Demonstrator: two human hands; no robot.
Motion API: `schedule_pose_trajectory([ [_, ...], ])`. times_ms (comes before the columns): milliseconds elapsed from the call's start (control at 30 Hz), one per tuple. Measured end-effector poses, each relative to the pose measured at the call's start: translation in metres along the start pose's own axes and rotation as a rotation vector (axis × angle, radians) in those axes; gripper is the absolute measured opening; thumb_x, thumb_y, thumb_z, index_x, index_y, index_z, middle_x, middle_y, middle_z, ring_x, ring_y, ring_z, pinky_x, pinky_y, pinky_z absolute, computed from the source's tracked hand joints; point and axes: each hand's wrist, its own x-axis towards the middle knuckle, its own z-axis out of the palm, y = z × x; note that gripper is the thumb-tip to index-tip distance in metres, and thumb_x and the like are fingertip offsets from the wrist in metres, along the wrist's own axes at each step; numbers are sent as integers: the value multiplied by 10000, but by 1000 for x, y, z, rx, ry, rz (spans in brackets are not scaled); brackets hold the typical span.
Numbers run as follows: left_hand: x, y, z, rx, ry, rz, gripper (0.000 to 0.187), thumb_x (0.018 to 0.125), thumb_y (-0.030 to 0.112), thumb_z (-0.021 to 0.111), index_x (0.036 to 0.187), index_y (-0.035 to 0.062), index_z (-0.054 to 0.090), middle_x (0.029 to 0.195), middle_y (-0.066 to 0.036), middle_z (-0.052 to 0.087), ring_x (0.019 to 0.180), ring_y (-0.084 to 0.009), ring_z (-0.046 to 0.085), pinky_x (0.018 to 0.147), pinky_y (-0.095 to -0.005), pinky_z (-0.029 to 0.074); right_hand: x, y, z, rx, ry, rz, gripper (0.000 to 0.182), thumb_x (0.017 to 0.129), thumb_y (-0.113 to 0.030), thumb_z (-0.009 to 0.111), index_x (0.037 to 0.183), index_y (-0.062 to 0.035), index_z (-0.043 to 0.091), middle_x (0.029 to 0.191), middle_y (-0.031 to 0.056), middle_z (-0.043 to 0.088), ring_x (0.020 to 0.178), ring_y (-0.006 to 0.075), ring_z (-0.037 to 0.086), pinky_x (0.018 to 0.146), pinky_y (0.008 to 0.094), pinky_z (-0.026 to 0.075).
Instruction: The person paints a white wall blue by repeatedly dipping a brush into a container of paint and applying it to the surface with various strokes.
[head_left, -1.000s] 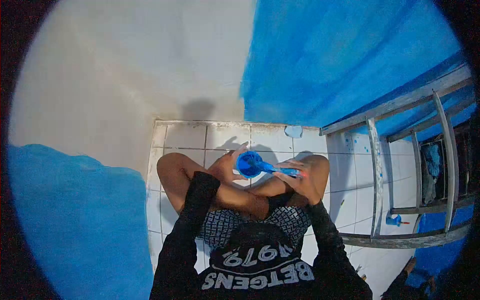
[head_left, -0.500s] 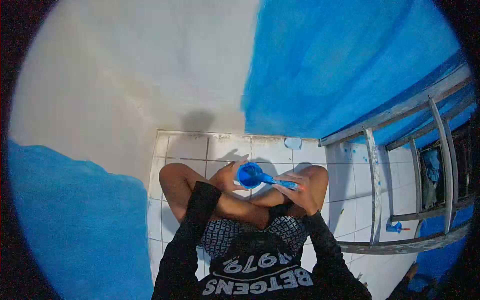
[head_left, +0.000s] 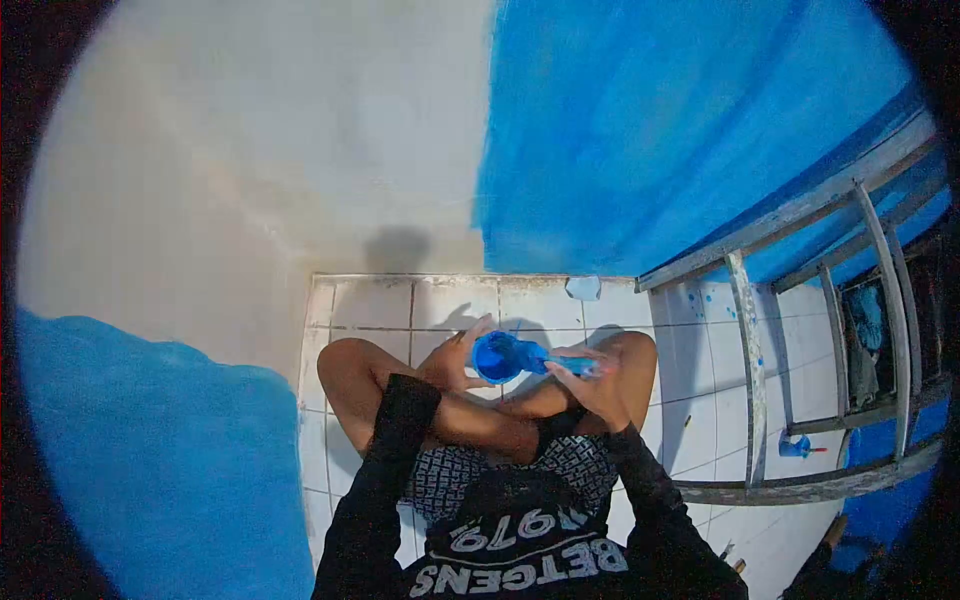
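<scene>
My left hand is closed around the side of a small cup of blue paint, held over my crossed legs. A paintbrush, its bristles and handle smeared blue, is gripped in my right hand. Its bristle end lies over the cup's right rim, with the handle pointing right. Part of the cup's outer wall is hidden behind my left fingers.
Ahead, a pale wall carries a large blue painted area; the left wall has blue low down. A paint-spotted wooden ladder stands at the right on white tiles. Another paint cup sits beyond it.
The brush's bristle end has shifted from inside the cup to its right rim. Both hands stay close to where they were, and the view has tilted slightly.
</scene>
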Motion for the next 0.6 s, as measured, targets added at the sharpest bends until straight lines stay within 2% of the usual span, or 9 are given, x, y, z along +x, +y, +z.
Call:
schedule_pose_trajectory([
  [67,-5,8,0,134,2,-58,1179,660,237,892,1550,73,137,1440,-216,469,1318,-362,475,1086,-427,400,-15,21,6,35,97,601,130,849,-99,768,839,-11,672,774,64,700,623,118,632,512,281,471],
  [100,-5,6,0,129,2,-59,1179,660,237,892,1550,73,137,1440,-216,469,1318,-362,475,1086,-427,400,-17,21,6,32,95,604,130,849,-99,768,839,-11,672,774,64,700,623,118,632,512,281,471],
  [167,-5,0,0,149,-34,-84,1224,659,263,890,1551,55,79,1449,-262,437,1308,-397,472,1085,-429,400,4,-15,3,502,378,753,214,887,-190,744,763,-59,628,671,47,661,538,119,594,453,257,422],
  [200,-5,-2,0,144,-36,-88,1224,659,263,890,1551,55,79,1449,-262,437,1308,-397,472,1085,-429,400,3,-12,4,500,376,759,214,887,-190,744,763,-59,628,671,47,661,538,119,594,453,257,422],
  [267,-8,-6,-1,92,-41,-151,1280,639,308,896,1546,33,37,1435,-311,417,1283,-436,477,1086,-440,394,-3,8,11,1000,555,849,250,924,-271,690,778,-82,614,622,34,619,500,111,557,431,240,410],
  [300,-10,-17,2,88,-42,-157,1280,639,308,896,1546,33,37,1435,-311,417,1283,-436,477,1086,-440,394,-16,38,17,1071,522,875,257,951,-309,639,846,-77,606,628,25,599,473,105,528,416,228,410],
  [400,-10,-44,6,161,4,-186,1340,609,368,903,1544,27,6,1421,-339,406,1264,-477,468,1066,-477,408,-15,31,19,1215,585,956,229,945,-305,644,846,-108,582,666,18,606,504,87,515,424,204,391],
  [533,-14,-40,-1,472,-32,-212,1339,598,408,901,1541,24,31,1413,-326,413,1258,-500,452,1060,-491,410,-15,29,27,1342,575,1038,217,943,-285,641,841,-111,561,672,12,591,520,79,509,427,194,395],
  [600,-15,-47,1,502,-80,-251,1336,599,419,898,1539,22,36,1411,-325,415,1256,-503,451,1062,-491,408,-15,30,29,1534,490,1035,203,946,-267,634,856,-104,555,684,18,593,524,73,505,432,185,396],
])
